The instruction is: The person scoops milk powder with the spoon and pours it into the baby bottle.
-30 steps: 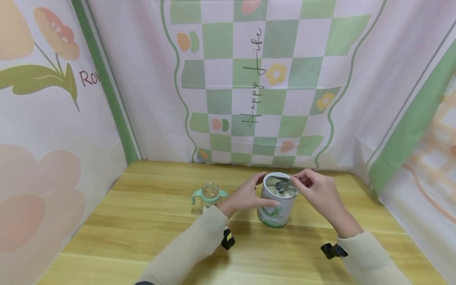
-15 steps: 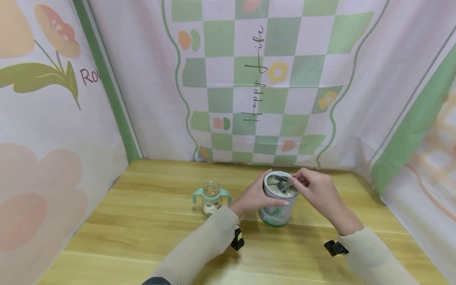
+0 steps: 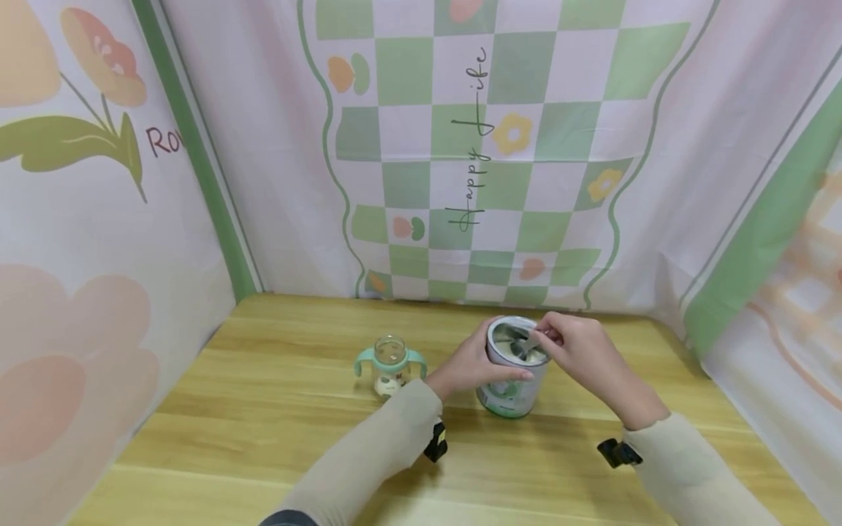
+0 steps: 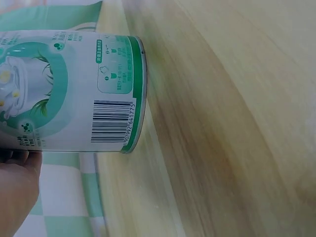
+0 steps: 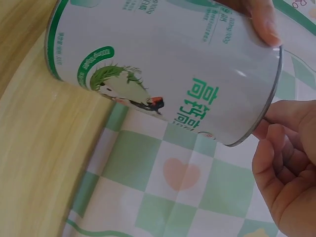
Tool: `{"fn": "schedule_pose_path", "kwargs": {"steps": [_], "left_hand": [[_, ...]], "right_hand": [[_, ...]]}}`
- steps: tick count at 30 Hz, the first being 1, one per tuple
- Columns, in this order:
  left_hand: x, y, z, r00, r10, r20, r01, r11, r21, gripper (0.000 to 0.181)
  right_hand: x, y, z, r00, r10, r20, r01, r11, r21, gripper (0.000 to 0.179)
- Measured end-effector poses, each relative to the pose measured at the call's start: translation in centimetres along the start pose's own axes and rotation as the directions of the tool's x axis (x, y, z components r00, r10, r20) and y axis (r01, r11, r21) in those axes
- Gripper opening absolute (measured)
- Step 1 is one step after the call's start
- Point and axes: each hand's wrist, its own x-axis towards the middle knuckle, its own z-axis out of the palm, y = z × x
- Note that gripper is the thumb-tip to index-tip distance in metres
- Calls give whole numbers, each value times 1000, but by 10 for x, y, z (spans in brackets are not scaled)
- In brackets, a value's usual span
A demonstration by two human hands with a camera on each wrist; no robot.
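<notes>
A white and green milk powder can [image 3: 509,400] stands lidless on the table, with pale powder visible inside. My left hand [image 3: 470,363] grips the can's left side, thumb across its front; its fingers are largely hidden behind. A metal spoon [image 3: 528,345] dips into the can, and my right hand [image 3: 587,354] pinches its handle at the rim. In the left wrist view the can's label [image 4: 112,121] shows a barcode. The right wrist view has the curled right hand [image 5: 289,168] beside the can's rim, but the spoon is hidden there.
Left of the can stands a clear baby bottle [image 3: 389,376] with mint handles, uncapped, partly behind my left sleeve [image 3: 375,446]. The wooden table [image 3: 263,409] ends at a checkered curtain [image 3: 454,183] behind, with printed cloth on both sides.
Compared with a second ago, my left hand has slid right and wraps further round the can. The spoon has shifted slightly within the can, its handle still between my right fingers.
</notes>
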Motion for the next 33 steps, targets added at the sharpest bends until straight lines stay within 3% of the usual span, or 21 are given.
{"fn": "schedule_pose_path", "kwargs": {"steps": [10,18,25,33], "left_hand": [[0,-2,-1,999,43,28,-43,999,-19,80],[0,-4,0,998,51,45,-48,997,-60,74],[1,-4,1,998,38,55,-34,997,-65,75],[0,-1,0,997,62,54,-58,996,-64,75]], "right_hand": [[7,-7,-4,987,30,156,-35,999,28,10],[9,-13,-1,976,29,215,-52,993,104,10],[12,-14,-1,955,98,280,-157,968,197,12],[13,-11,-5,919,221,326,-316,908,275,17]]}}
